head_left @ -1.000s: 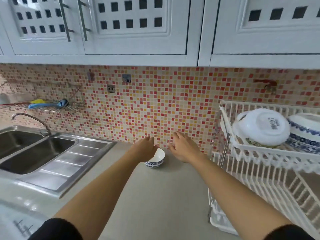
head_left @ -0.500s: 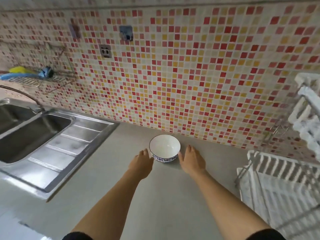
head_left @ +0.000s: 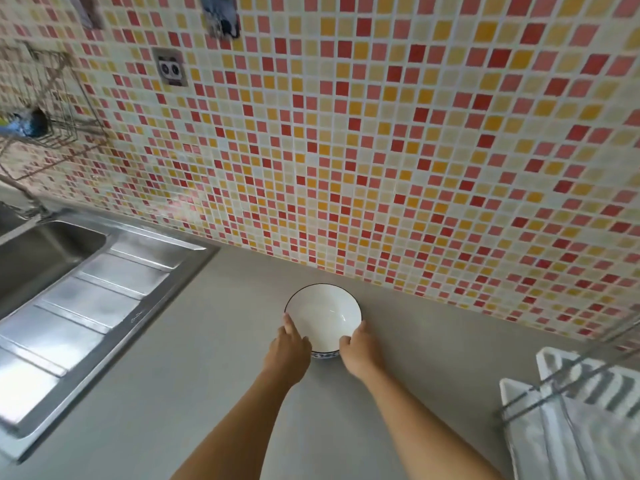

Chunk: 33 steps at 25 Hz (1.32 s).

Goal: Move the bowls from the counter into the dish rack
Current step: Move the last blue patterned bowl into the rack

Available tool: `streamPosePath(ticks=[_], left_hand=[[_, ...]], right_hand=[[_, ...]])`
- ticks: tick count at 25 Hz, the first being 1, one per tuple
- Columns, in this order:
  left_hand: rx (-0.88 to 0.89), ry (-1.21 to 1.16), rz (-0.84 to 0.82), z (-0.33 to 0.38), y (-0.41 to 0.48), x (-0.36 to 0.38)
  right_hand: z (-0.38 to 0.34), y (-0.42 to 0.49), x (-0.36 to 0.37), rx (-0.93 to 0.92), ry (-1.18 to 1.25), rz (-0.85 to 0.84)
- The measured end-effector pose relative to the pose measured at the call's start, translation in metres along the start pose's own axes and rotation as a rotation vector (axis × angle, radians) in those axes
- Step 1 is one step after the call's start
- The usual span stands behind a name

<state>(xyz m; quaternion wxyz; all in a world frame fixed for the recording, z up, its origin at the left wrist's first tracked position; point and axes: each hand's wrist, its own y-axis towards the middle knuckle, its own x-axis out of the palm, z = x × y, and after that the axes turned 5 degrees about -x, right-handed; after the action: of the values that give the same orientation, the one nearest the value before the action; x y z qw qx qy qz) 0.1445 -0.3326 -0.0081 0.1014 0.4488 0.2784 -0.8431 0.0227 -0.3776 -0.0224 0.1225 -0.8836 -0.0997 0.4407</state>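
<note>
A small white bowl (head_left: 322,315) with a dark rim and a blue pattern around its base stands upright on the grey counter (head_left: 214,375), close to the tiled wall. My left hand (head_left: 289,348) presses against its left near side with the thumb on the rim. My right hand (head_left: 360,349) cups its right near side, fingers on the rim. Both hands grip the bowl. Only the lower corner of the white dish rack (head_left: 568,410) shows at the right edge.
A steel sink with a ribbed drainboard (head_left: 86,306) fills the left side. A wire shelf (head_left: 45,133) hangs on the mosaic wall above it, and a wall socket (head_left: 169,67) sits higher up.
The view has moved closer and tilted down. Both hands have closed in from beside the bowl onto its sides and rim. The bowl still stands on the counter.
</note>
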Motion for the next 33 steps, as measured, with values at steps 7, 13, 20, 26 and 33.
streamPosePath(ticks=[7, 13, 20, 26, 33], left_hand=[[-0.071, -0.089, 0.044, -0.002, -0.015, 0.000], [0.070, -0.111, 0.217, -0.007, -0.070, -0.026], [0.178, -0.244, 0.436, -0.032, -0.190, -0.070], [0.418, -0.654, 0.441, -0.018, -0.316, -0.109], [0.752, -1.075, 0.271, 0.047, -0.422, -0.155]], right_hand=[[0.016, -0.019, 0.001, -0.020, 0.262, 0.007], [0.011, -0.076, -0.025, -0.188, 0.274, 0.047], [0.007, -0.210, -0.069, -0.507, 0.158, 0.155], [-0.004, -0.331, -0.123, -0.637, 0.400, 0.366], [-0.028, -0.434, -0.232, -0.760, 0.576, 0.537]])
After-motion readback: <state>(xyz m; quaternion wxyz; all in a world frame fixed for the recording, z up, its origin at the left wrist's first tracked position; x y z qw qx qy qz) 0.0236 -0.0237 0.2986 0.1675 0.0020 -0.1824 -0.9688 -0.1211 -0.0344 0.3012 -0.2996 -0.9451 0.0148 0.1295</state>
